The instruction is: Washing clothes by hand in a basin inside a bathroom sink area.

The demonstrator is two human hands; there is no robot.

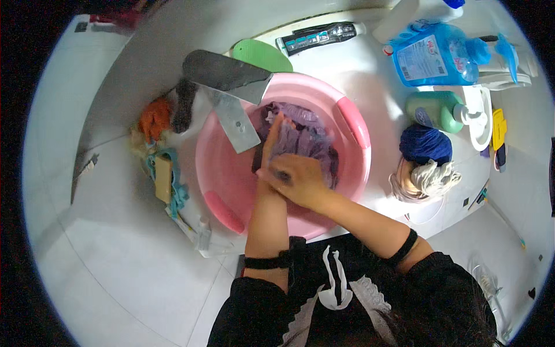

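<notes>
A wet purple garment point(299, 134) with darker cloth lies bunched in a pink plastic basin point(221, 152) with brighter pink handles. My left hand point(272, 141) lies against the garment with its fingers stretched toward the far side; the cloth and my other hand cover part of it, so its grip is unclear. Across my left wrist, my right hand point(301, 177) is curled on the garment and slightly blurred. Over the basin's far left rim juts a flat metal faucet spout point(238, 123), below a dark-topped lever point(227, 73).
Behind the basin lie a green oval item point(262, 56) and a black tube point(321, 38). A blue pump bottle point(433, 56), a green pump bottle point(433, 110) and bundled navy cloth point(425, 144) stand right. At left are an orange cloth point(155, 119) and a tan bar point(163, 178).
</notes>
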